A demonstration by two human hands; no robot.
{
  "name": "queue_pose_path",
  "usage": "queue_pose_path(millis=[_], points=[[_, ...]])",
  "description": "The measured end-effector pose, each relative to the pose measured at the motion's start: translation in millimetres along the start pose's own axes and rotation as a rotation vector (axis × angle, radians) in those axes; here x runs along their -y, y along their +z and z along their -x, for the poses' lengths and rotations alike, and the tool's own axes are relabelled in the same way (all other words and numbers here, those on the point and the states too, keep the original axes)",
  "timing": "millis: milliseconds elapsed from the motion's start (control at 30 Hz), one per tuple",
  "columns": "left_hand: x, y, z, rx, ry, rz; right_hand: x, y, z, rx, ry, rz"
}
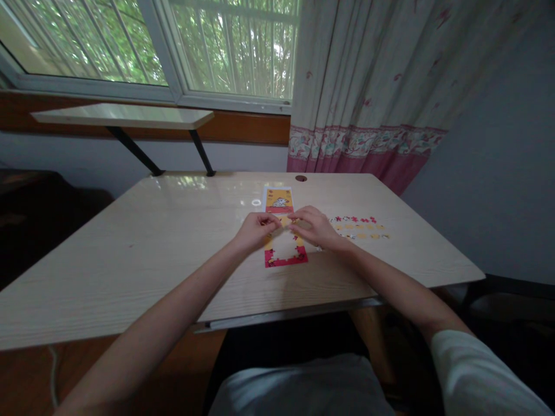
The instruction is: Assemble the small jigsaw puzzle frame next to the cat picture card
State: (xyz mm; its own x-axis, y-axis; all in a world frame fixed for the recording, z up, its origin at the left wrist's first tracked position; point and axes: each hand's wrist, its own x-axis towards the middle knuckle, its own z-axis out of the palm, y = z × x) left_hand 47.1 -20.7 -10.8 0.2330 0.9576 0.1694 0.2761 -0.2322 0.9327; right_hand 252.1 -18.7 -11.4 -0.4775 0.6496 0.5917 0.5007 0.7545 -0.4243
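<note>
A partly assembled jigsaw puzzle point(286, 261) lies on the table, its red and yellow border pieces framing a bare middle. My left hand point(259, 230) is over its upper left edge, thumb and fingers pinched together. Facing it from the upper right, my right hand point(315, 226) has its fingers curled toward the thumb. Their fingertips nearly meet over the upper part of the puzzle, and any small piece in them is too hard to make out. Just beyond stands out a picture card point(280, 200) with a white animal on yellow and red.
Loose puzzle pieces point(358, 227) lie in rows to the right of my right hand. A raised shelf point(130, 115) on black legs stands at the back left of the table point(173, 254). Behind are a window and a curtain point(364, 138); a round hole point(300, 178) sits near the back edge.
</note>
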Motion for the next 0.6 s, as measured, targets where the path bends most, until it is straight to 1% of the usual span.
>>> queue_pose_path(millis=[100,200,300,367,433,500,600], points=[[1,1,-1,0.004,-0.010,0.014,-2,1,1,0.001,-0.067,0.104],[1,2,0,0.020,0.005,-0.013,-4,3,0,-0.006,-0.086,0.156],[3,-3,2,0.043,0.035,-0.082,-4,2,0,-0.037,-0.094,0.181],[7,-12,1,0.020,0.064,-0.205,-4,-1,0,-0.057,-0.079,0.190],[11,-25,0,-0.018,0.114,-0.402,-4,-3,1,-0.060,-0.051,0.198],[16,-38,-3,0.014,0.198,-0.585,-4,-3,1,-0.046,-0.027,0.201],[24,-51,-7,0.110,0.299,-0.793,-4,1,0,-0.003,-0.006,0.185]])
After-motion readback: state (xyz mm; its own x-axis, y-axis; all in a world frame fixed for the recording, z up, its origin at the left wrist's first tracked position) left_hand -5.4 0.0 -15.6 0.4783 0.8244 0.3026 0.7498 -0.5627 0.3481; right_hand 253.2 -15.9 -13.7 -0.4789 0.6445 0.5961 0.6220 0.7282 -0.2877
